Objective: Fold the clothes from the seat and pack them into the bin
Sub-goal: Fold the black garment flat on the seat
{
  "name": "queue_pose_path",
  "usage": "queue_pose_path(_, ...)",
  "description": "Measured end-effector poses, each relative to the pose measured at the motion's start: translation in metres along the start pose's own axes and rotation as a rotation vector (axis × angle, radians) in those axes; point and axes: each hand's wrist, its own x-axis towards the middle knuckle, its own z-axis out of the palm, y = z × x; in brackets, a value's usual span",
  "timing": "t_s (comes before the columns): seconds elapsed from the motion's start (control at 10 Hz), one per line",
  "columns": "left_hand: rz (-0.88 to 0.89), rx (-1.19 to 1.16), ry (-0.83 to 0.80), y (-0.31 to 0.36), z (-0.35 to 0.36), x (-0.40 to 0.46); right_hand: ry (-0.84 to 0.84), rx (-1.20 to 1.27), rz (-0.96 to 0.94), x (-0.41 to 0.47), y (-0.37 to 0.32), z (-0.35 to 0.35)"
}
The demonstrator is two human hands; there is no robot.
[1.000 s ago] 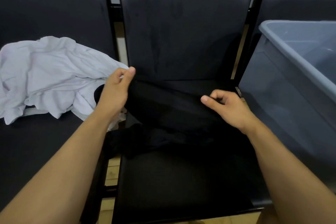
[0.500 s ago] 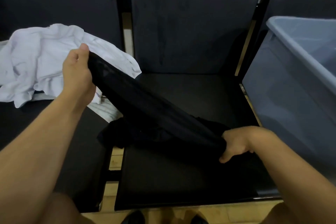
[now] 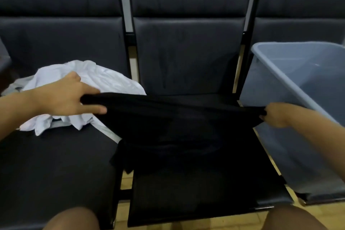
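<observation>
the black garment [image 3: 177, 129] is stretched out over the middle seat [image 3: 205, 201] of the bench, its top edge pulled into a near-level line between both hands while the rest sags down onto the seat cushion, one loose bit trailing over the seat's left edge. the left hand [image 3: 69, 99] grasps the left end of that edge, thumb on top and fingers running straight along beneath the cloth. the right hand [image 3: 274, 115] is clenched round the right end, bunching it, close to the near wall of the grey bin [image 3: 270, 87], which stands on the right-hand seat and looks empty as far as its inside shows. a white garment [image 3: 104, 82] lies crumpled on the left seat, toward its back edge, waiting its turn

the black cloth looks thin, limp and light; it will drape and slump wherever it is not held, and it is hard to read its seams against the dark seat. best taken at the corners or hem ends, kept taut, then laid flat on the cushion before folding, or it will likely crease and slide off the front edge
</observation>
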Motion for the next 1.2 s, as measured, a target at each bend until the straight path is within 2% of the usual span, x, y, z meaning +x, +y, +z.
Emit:
queue_pose_path(0.1,-0.064,0.498,-0.277,-0.011,-0.009,0.001,-0.097,0.325,-0.022,-0.009,-0.013,-0.025)
queue_pose_path(0.2,-0.261,0.452,-0.306,-0.016,-0.015,0.010,-0.058,0.674,-0.031,-0.021,-0.034,-0.052)
queue_pose_path(0.3,-0.540,0.139,-0.210,-0.022,-0.032,0.025,0.063,0.968,-0.024,-0.027,-0.057,-0.091)
queue_pose_path(0.4,-0.564,-0.169,0.022,-0.016,-0.062,0.040,0.176,1.112,-0.018,-0.018,-0.066,-0.138)
queue_pose_path(0.5,-0.509,-0.255,0.239,0.001,-0.107,0.053,0.303,1.126,-0.086,-0.022,-0.067,-0.188)
queue_pose_path(0.6,-0.488,-0.247,0.372,0.011,-0.154,0.056,0.525,1.085,-0.120,-0.044,-0.060,-0.226)
queue_pose_path(0.8,-0.445,-0.209,0.435,0.025,-0.209,0.040,0.671,1.132,-0.153,-0.104,-0.038,-0.273)
queue_pose_path(0.9,-0.408,-0.186,0.395,0.036,-0.210,0.028,0.698,0.849,-0.150,-0.124,-0.026,-0.258)
queue_pose_path(1.0,-0.317,-0.173,0.212,0.052,-0.175,0.009,0.656,0.424,-0.209,-0.148,-0.020,-0.203)
queue_pose_path(1.1,-0.221,-0.120,-0.042,0.073,-0.119,-0.017,0.469,0.158,-0.290,-0.155,-0.011,-0.134)
queue_pose_path(1.2,-0.217,-0.065,-0.254,0.094,-0.056,-0.044,0.349,-0.263,-0.364,-0.156,0.003,-0.065)
